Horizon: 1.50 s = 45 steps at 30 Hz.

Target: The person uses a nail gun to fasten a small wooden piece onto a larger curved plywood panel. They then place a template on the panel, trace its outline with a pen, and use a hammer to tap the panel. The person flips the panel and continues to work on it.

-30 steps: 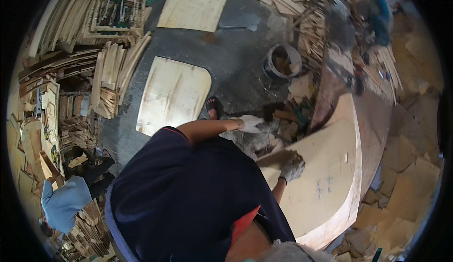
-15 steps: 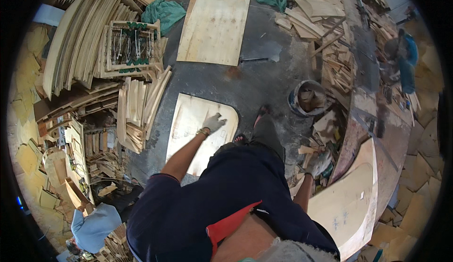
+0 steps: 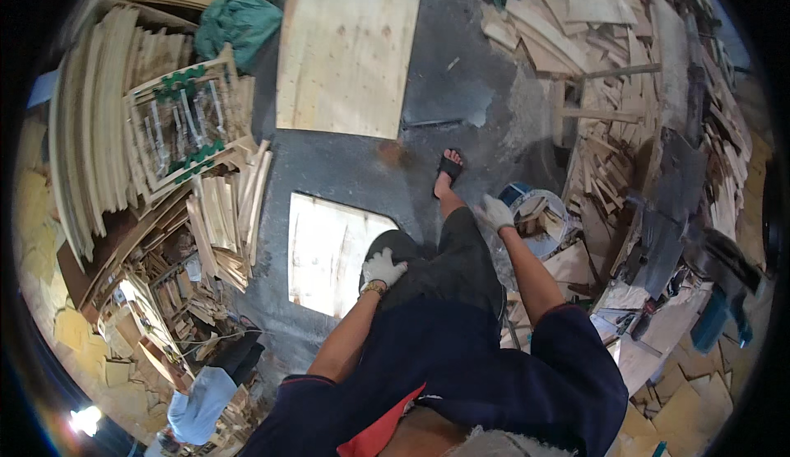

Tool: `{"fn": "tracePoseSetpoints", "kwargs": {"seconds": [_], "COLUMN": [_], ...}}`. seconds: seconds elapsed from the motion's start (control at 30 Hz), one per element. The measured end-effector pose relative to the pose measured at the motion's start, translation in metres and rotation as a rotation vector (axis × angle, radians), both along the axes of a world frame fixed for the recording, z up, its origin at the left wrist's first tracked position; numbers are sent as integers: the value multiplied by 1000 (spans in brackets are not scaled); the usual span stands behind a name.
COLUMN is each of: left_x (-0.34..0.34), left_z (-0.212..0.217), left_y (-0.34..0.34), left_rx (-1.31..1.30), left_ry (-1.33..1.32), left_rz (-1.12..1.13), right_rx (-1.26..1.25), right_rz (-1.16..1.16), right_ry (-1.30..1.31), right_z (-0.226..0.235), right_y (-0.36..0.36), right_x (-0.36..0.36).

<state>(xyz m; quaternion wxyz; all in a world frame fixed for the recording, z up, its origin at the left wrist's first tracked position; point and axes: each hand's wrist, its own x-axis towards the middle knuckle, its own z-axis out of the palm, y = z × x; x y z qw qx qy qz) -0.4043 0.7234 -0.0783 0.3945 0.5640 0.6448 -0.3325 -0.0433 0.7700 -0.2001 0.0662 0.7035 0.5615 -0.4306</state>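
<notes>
My left hand (image 3: pixel 384 269), in a pale work glove, rests on my bent left leg with its fingers spread and holds nothing. Beside it on the floor lies a pale wooden panel (image 3: pixel 325 255), partly hidden by my leg. My right hand (image 3: pixel 496 213), gloved too, is next to the left rim of a bucket (image 3: pixel 555 247) filled with wood offcuts. Its fingers look loosely apart with nothing visible in them; whether it touches the rim I cannot tell. A larger wooden sheet (image 3: pixel 346 54) lies flat farther ahead.
Stacked curved boards (image 3: pixel 95 120) and a wooden frame with green parts (image 3: pixel 183 115) stand at the left. Green sacks (image 3: pixel 239 25) lie ahead. Scrap wood (image 3: pixel 605 161) is heaped at the right. Another person in a blue top (image 3: pixel 202 403) is at the lower left.
My left hand has come off the panel onto my leg. My right hand has moved from the scraps at the right to the bucket's side. My right foot has stepped forward, and the view has shifted.
</notes>
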Motion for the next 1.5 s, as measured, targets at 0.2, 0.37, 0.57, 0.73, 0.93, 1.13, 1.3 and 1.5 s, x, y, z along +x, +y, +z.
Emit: {"fn": "tracePoseSetpoints", "kwargs": {"seconds": [0.2,0.37,0.57,0.73,0.93,1.13,1.3,1.5], "left_x": [28,51,38,32,27,27,11,3], "left_z": [-39,-65,-68,-75,-76,-66,-64,-81], "left_y": [57,85,118,130,146,151,139,149], "left_rx": [-67,-134,-28,79,49,65,-73,-340], "left_ry": [97,241,230,190,155,69,-77,-136], "left_rz": [262,259,276,226,147,-124,-738,-1205], "right_rx": [1,-93,89,245,-295,-344,-215,-130], "right_rz": [-358,-436,57,260,225,-528,-742,-1215], "right_ry": [161,65,-337,-374,-72,-26,-77,-119], "right_z": [-136,-265,-394,-441,-375,-185,-3,159], "right_y": [89,174,249,241,149,68,-1,-146], "right_x": [-26,-56,-68,-52,-87,-117,-92,-158]}}
